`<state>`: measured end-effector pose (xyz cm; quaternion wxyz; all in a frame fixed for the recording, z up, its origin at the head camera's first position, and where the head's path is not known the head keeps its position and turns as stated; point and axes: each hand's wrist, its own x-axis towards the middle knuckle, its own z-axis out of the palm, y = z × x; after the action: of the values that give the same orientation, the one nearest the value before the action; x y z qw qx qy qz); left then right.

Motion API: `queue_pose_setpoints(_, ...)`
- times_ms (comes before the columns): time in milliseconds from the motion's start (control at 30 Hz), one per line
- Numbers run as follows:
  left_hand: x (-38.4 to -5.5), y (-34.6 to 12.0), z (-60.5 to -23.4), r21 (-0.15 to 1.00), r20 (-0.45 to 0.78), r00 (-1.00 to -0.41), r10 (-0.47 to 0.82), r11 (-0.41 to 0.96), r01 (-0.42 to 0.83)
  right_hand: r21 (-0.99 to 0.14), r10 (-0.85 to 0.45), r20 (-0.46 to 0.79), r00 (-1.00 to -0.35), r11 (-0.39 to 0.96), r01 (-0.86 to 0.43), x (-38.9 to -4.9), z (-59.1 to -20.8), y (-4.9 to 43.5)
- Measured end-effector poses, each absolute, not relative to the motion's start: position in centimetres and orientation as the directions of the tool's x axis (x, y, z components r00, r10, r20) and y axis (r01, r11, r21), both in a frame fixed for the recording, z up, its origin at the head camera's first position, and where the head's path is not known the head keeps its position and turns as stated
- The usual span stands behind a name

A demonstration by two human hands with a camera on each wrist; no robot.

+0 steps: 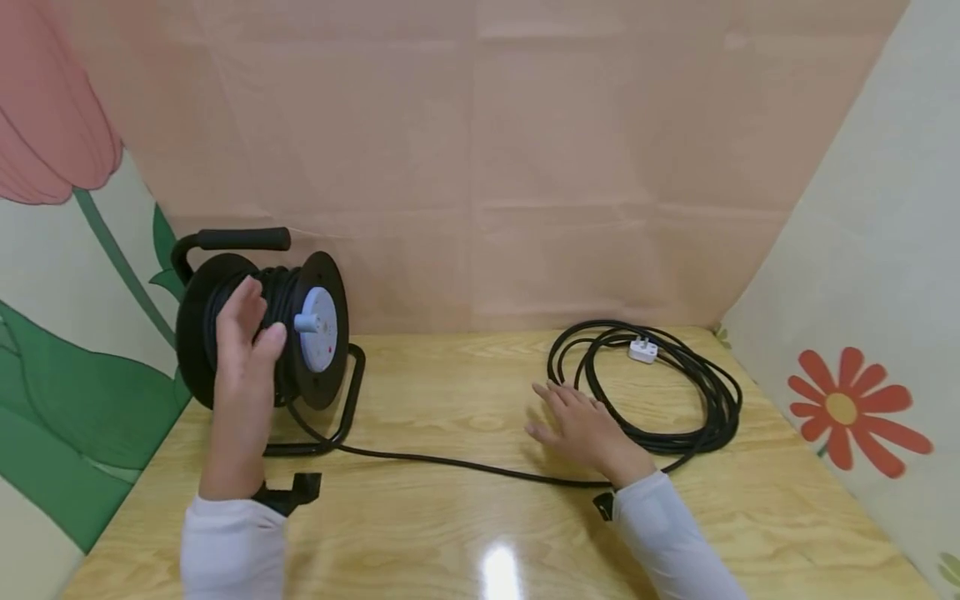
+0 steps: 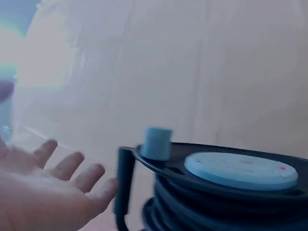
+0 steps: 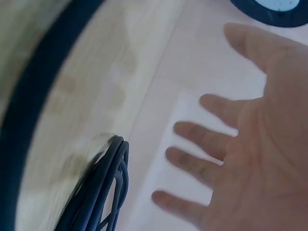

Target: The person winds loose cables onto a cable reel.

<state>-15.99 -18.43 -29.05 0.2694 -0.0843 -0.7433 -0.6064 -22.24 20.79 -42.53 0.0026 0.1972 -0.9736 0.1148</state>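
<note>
A black cable reel (image 1: pixel 320 333) stands on the left of the table, wound with black cable and fitted with a pale blue socket disc (image 2: pixel 240 169) and a winding knob (image 2: pixel 157 143). My left hand (image 1: pixel 243 358) is raised in front of the reel, fingers extended and holding nothing. To the right lies a loose coil of black cable (image 1: pixel 716 417) with a white plug (image 1: pixel 642 350) on it. My right hand (image 1: pixel 585 429) hovers at the coil's near left side, its fingers spread and empty in the right wrist view. One cable run (image 1: pixel 465 464) links reel and coil, passing by the right wrist.
The wooden table (image 1: pixel 450 533) ends at a pinkish paper-like backdrop (image 1: pixel 465 167). The reel's tubular stand (image 1: pixel 352 400) sits on the table, and its padded handle (image 1: pixel 243 239) rises at the back. Walls with painted flowers border both sides.
</note>
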Motion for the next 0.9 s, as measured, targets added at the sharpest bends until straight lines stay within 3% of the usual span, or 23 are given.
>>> queue_pose_setpoints(267,-18.7,-20.2,-27.8,0.887,0.400,-0.895,-0.200,-0.163,0.433,-0.151,-0.505,0.149,-0.850,0.838,-0.524,-21.6,-42.7,21.1)
queue_pose_setpoints(567,-21.8,-21.6,-26.5,0.843,0.274,-0.946,-0.173,-0.430,0.323,-0.126,-0.555,0.197,-0.808,0.803,-0.582,-21.2,-43.0,21.9)
queue_pose_setpoints(700,-23.3,-21.9,-26.1,0.690,0.221,-0.958,-0.183,-0.664,0.286,-0.116,-0.556,0.198,-0.807,0.804,-0.583,-21.0,-42.9,22.2)
queue_pose_setpoints(900,-25.6,-22.2,-25.5,0.296,0.098,-0.980,-0.175,-0.935,0.197,-0.123,-0.551,0.205,-0.809,0.806,-0.579,-20.4,-42.7,22.7)
